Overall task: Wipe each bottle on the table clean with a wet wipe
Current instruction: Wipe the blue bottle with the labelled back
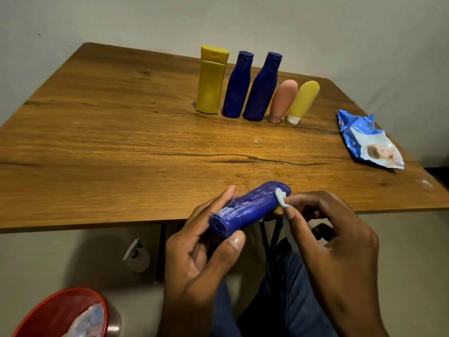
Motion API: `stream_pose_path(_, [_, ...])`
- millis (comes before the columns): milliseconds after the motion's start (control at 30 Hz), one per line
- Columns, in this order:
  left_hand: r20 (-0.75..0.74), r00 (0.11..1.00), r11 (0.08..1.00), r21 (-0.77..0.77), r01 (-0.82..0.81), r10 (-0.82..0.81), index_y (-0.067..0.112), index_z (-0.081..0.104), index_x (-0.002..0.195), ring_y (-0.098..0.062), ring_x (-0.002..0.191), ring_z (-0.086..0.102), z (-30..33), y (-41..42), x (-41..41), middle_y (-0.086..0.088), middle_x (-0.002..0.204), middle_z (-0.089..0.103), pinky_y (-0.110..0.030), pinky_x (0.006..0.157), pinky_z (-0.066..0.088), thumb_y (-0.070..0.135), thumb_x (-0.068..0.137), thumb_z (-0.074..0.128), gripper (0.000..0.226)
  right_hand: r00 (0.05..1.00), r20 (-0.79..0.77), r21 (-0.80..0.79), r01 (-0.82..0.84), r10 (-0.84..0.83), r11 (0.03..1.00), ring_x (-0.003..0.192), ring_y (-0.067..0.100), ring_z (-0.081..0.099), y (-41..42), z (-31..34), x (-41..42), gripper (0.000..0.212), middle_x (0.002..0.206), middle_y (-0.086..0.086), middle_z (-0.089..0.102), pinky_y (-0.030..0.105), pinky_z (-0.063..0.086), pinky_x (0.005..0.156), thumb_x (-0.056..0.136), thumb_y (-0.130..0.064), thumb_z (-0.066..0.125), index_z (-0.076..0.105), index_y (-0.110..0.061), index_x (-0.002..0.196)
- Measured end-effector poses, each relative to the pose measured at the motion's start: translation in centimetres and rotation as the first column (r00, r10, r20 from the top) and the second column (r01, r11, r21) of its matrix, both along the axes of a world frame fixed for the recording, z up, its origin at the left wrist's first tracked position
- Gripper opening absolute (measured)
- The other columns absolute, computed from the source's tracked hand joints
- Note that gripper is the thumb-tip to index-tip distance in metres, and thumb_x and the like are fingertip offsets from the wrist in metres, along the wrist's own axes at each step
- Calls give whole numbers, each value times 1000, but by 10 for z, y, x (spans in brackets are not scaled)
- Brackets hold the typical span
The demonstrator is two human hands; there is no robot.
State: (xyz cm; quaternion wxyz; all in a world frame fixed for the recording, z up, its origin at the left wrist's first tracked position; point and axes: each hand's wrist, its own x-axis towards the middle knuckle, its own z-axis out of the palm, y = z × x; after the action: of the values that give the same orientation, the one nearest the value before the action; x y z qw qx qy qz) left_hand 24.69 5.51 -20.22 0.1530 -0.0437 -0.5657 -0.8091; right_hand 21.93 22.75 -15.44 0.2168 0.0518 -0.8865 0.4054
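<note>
My left hand [194,259] grips a blue bottle [250,207] near its capped end, holding it on its side over the table's front edge. Wet streaks show on its body. My right hand [335,242] pinches a small wadded white wet wipe [281,197] against the bottle's far end. At the back of the table [121,142] stand a yellow bottle [211,81], two blue bottles [238,86] [262,88], a pink tube [283,100] and a yellow tube [303,100] in a row.
A crumpled blue wet-wipe pack [366,142] lies at the table's right edge. A red bin [60,312] with used wipes inside sits on the floor at lower left. My legs in blue jeans are below the hands. A wall runs behind the table.
</note>
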Motion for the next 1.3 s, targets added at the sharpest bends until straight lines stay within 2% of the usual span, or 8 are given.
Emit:
stream_pose_path(200, [-3, 1000, 1000, -15, 0, 0, 17, 66, 143, -21, 136, 64, -2, -3, -1, -4, 144, 69, -32, 107, 52, 26, 86, 71, 58, 982, -146, -25, -128, 123, 991, 89, 10, 70, -25, 5, 15, 13, 97, -8, 71, 22, 52, 68, 94, -11, 80, 78, -22, 99])
stream_pose_path(367, [5, 1000, 1000, -5, 20, -19, 11, 65, 142, -22, 137, 64, -4, -2, -2, -5, 144, 68, -21, 103, 50, 25, 82, 71, 62, 949, -236, 54, -204, 211, 977, 95, 7, 71, -43, 6, 25, 14, 99, -4, 70, 16, 51, 79, 89, -12, 80, 82, -19, 101])
stream_pose_path(600, [-2, 1000, 998, -56, 27, -27, 21, 69, 141, -20, 135, 65, -7, -4, -3, -5, 142, 70, -22, 105, 51, 24, 82, 74, 59, 986, -164, 66, -14, 25, 998, 91, 7, 67, -17, 2, 4, 15, 98, -7, 68, 19, 51, 73, 94, -10, 77, 77, -23, 103])
stream_pose_path(700, [-2, 1000, 997, -69, 23, -23, 29, 68, 141, -18, 134, 65, -5, -3, -2, -1, 141, 71, -34, 110, 52, 27, 82, 74, 60, 996, -75, 78, 58, -52, 995, 96, 7, 68, -1, -3, -11, 19, 105, -12, 69, 22, 54, 70, 94, -15, 76, 75, -29, 106])
stream_pose_path(900, [14, 1000, 997, -77, 5, -4, 29, 69, 141, -19, 134, 65, -5, -4, -1, -1, 141, 71, -43, 116, 45, 28, 83, 73, 58, 995, -44, 61, 93, -91, 994, 99, 4, 68, 5, -11, -19, 23, 108, -15, 69, 19, 56, 70, 94, -14, 76, 73, -30, 110])
stream_pose_path(1033, [19, 1000, 994, -105, -6, 8, 33, 66, 142, -20, 133, 66, -6, -4, -1, 0, 141, 71, -56, 109, 53, 28, 84, 72, 59, 996, -75, 2, 47, -46, 999, 97, 8, 69, -2, -8, -15, 21, 105, -13, 70, 21, 55, 68, 94, -12, 77, 75, -29, 107])
stream_pose_path(1167, [10, 1000, 995, -95, 1, 0, 31, 68, 141, -19, 132, 67, -9, -5, -2, -2, 139, 72, -47, 109, 52, 25, 83, 73, 59, 982, -182, -7, -59, 57, 998, 92, 8, 69, -22, -2, 5, 16, 99, -7, 69, 20, 52, 72, 94, -7, 79, 78, -20, 103])
stream_pose_path(1300, [37, 999, 999, -36, 41, -39, 23, 72, 138, -23, 133, 67, -11, -3, -1, -6, 138, 73, -25, 105, 52, 7, 82, 72, 59, 951, -251, 23, -182, 182, 983, 97, 9, 70, -39, -2, 17, 13, 101, -1, 71, 17, 51, 83, 91, -9, 79, 81, -14, 103])
